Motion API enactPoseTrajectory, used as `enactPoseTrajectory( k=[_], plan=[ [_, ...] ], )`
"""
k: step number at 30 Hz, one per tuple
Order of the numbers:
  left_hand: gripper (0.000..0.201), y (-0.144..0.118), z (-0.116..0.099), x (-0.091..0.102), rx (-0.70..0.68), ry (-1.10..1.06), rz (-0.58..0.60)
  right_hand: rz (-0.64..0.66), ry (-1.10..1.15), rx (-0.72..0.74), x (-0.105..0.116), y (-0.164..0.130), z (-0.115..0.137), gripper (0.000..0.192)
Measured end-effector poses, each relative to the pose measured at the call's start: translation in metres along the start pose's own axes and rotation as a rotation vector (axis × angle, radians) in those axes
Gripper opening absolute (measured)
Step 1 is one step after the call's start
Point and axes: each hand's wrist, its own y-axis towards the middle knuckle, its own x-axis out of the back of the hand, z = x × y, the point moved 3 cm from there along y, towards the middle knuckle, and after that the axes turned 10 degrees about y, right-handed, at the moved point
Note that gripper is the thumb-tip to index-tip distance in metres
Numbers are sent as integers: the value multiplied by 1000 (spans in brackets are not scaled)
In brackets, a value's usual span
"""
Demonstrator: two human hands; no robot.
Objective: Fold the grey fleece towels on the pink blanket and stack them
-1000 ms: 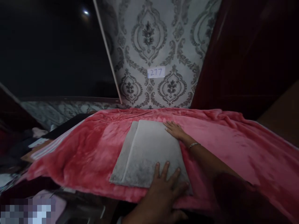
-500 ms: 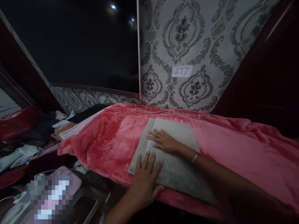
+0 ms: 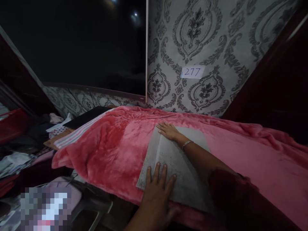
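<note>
A grey cloth (image 3: 185,183), towel-like and with a raised fold line along its left part, lies flat on a pink plush blanket (image 3: 115,150). My left hand (image 3: 157,192) rests palm down at the cloth's near left part, fingers spread. Across its far edge lies my right hand (image 3: 168,131), flat with the fingers a little apart and a bracelet (image 3: 188,144) on the wrist. Neither hand grips anything. My right forearm hides part of the cloth's right side.
Behind the blanket stand a patterned wall with a paper label (image 3: 192,72) reading 277 and a large dark screen (image 3: 91,45). Piled clothes (image 3: 16,163) lie at the left. A plastic chair (image 3: 96,205) stands at lower left, near a blurred-out patch.
My right hand has slid away from me over the cloth to its far edge. My left hand stays on the near left part. The view has shifted slightly.
</note>
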Motion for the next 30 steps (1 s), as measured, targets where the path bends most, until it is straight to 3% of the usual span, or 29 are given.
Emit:
enactPoseTrajectory(
  k=[3, 5, 9, 11, 15, 22, 30],
  plan=[
    [83, 2, 2, 14, 3, -29, 22, -43, -9, 8, 8, -12, 15, 58],
    [77, 2, 7, 23, 27, -37, 25, -61, -15, 134, 6, -30, 33, 60],
    [81, -5, 20, 23, 77, -5, -21, 92, 12, 482, -16, -76, 67, 58],
    [89, -11, 21, 15, 87, 14, -29, 147, 28, 521, -26, -86, 70, 57],
    [94, -20, 19, 1, 97, 40, -39, 94, 18, 378, -29, -60, 53, 60],
    [89, -23, 21, -4, 92, 82, -80, 21, -12, 178, -18, 8, 24, 58],
    [93, -21, 21, -14, 114, 109, -66, -37, -12, 20, -17, 33, 10, 56]
  ],
)
